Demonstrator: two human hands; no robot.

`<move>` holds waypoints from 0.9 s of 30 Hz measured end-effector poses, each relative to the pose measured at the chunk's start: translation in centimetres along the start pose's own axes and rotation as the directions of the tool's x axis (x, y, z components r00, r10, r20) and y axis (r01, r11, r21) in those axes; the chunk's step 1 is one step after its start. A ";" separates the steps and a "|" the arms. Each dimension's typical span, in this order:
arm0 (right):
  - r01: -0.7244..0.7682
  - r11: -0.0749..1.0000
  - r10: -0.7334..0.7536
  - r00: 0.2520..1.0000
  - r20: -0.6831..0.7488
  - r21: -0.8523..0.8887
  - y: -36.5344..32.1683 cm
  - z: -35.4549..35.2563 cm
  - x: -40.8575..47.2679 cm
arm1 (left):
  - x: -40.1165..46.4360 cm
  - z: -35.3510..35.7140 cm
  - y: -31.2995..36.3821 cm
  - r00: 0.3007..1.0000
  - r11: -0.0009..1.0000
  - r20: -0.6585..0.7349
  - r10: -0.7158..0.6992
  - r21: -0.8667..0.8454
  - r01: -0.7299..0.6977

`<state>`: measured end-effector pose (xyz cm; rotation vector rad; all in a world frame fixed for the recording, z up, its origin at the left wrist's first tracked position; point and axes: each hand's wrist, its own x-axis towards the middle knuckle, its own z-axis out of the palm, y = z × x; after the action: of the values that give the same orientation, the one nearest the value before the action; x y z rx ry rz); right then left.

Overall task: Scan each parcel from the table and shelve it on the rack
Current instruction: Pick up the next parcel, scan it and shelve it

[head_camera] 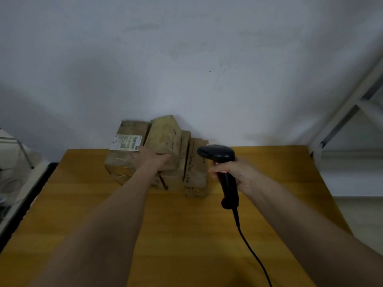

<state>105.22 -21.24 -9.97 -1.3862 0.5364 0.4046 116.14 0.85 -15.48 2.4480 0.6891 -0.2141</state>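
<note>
The parcels point(165, 154) stand packed together at the far edge of the table point(186, 235), against the wall point(186, 59). The left hand point(154, 157) grasps the tilted top parcel point(165, 135). The right hand point(232, 172) is clenched around the black scanner point(219, 160), just beside the pile; its cable point(252, 251) crosses the near table. The rack point(352, 112) stands beyond the right edge.
</note>
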 end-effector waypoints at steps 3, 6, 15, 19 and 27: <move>0.001 1.000 -0.001 1.000 -0.005 0.001 0.2 0.0 0.0 | -0.5 0.2 0.4 0.999 0.999 -0.048 0.015 -0.036 -0.017; 0.031 0.999 -0.031 0.999 -0.020 0.013 -0.1 -0.4 -0.3 | -2.4 0.5 1.1 0.981 0.987 -0.102 0.163 0.020 -0.162; 0.111 0.991 -0.104 0.989 -0.103 0.070 0.0 -5.9 -3.2 | -12.8 6.3 1.8 0.793 0.794 0.053 0.607 -0.075 -0.603; 0.054 0.997 -0.046 0.985 -0.164 0.047 2.9 -9.2 -4.0 | -16.9 11.2 -0.6 0.753 0.769 0.166 0.637 -0.079 -0.634; -0.184 0.978 0.206 0.921 -0.332 0.096 11.2 -13.0 -3.9 | -22.6 17.8 -5.2 0.756 0.816 0.387 0.528 0.014 -0.577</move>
<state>94.11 -32.24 -18.09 -1.3528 0.9707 0.3046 94.18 -15.48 -25.86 2.5136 -0.2387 -0.4740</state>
